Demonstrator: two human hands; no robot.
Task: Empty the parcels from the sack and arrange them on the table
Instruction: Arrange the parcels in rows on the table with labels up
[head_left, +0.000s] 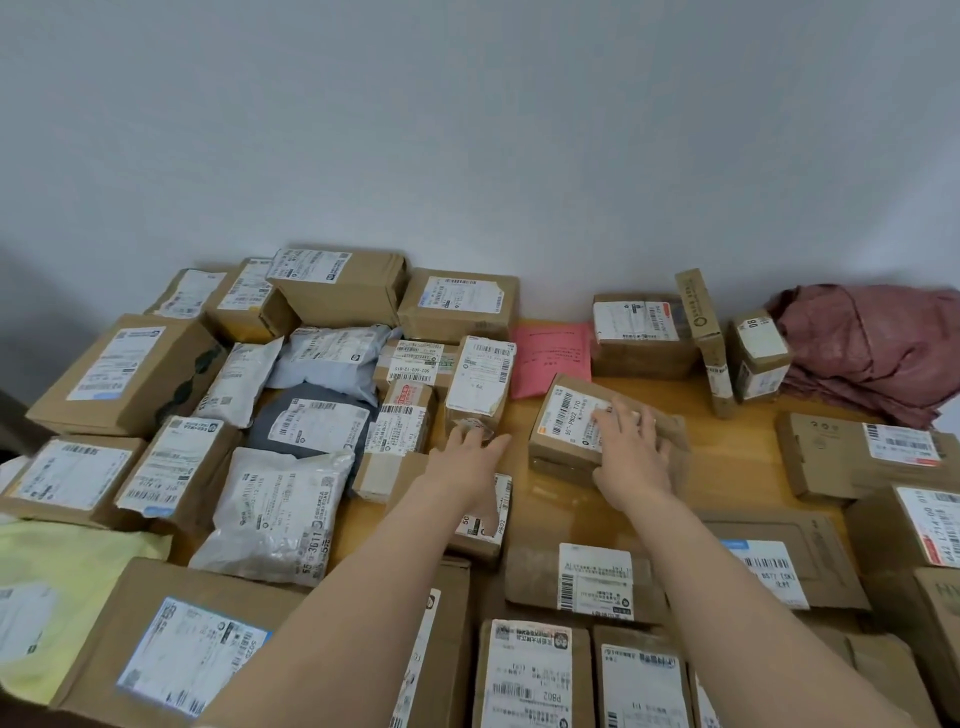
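Note:
Several labelled cardboard boxes and plastic mailer bags cover the wooden table (727, 467). My right hand (631, 452) lies fingers spread on top of a brown box with a barcode label (563, 421) near the table's middle, pressing on its right part. My left hand (470, 457) reaches forward with fingers together, its fingertips touching the near end of a narrow box with a white label (480, 374). A crumpled dark red sack (872, 343) lies at the back right against the wall.
A pink envelope (550, 353) lies flat behind the barcode box. A slim box (704, 332) stands on edge at the back right. A grey mailer (311, 421) and white mailers sit on the left. A pale yellow bag (57, 587) lies at the near left. A white wall backs the table.

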